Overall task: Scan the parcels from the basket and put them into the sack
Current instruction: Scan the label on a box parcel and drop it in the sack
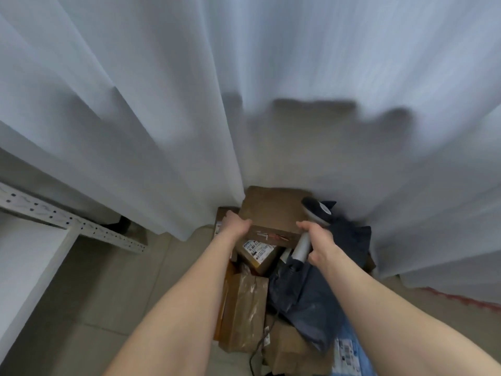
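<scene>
Two hands are stretched forward over a heap of parcels. A large brown cardboard box (273, 210) is held up between them, above the heap and close to a white curtain (162, 104). Its broad top is plain and unmarked, and strips of tape and a torn patch can be seen on the near side face. The left hand (238, 221) is curled over the box's left edge and grips it. The right hand (317, 237) is wrapped round the pale grey handle of a scanner (311, 215), whose dark head rises just beyond the knuckles; the fingertips are laid against the box's right edge.

Directly beneath the hands a smaller labelled parcel (257, 253) is tilted. Nearer the person, under the left forearm, a taped brown parcel (244, 310) is found, and under the right forearm a dark grey plastic mailer (303, 294). A thin dark cable (260, 346) is trailed across the near parcels. Well to the left of the left hand a white perforated shelf rail (67, 218) is seen.
</scene>
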{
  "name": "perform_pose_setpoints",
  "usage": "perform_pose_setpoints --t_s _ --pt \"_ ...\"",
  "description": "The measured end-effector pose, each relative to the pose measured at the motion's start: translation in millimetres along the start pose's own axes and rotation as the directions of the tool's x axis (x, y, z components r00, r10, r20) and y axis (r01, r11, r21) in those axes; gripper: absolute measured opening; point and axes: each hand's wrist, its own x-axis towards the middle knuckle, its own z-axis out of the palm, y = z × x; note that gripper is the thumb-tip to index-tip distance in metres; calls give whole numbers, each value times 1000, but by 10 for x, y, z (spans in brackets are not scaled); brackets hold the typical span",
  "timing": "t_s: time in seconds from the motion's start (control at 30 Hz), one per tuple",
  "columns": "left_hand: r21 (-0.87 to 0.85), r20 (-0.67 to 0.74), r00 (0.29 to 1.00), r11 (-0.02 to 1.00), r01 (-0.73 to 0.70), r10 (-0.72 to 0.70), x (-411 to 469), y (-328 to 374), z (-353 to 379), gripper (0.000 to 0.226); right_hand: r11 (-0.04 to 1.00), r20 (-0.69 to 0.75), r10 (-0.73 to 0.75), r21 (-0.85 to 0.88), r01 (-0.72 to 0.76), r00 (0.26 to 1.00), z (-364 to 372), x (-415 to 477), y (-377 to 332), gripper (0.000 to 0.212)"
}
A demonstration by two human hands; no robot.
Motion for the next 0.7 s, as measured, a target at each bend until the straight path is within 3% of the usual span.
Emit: perform_pose_setpoints --t_s 0.27,0.57,0.7 --pt "-193 86 990 973 129 -114 106 32 62 77 999 8 37 -30 -37 999 -84 111 -64 47" --pt "-325 -76 997 946 -2 -24 -862 271 -392 55 997 45 -66 -30 67 997 -329 -690 -462 44" --pt "-505 -188 982 859 -88 -10 -1551 258 -607 38 992 117 -120 -35 125 986 -493 -1215 -518 36"
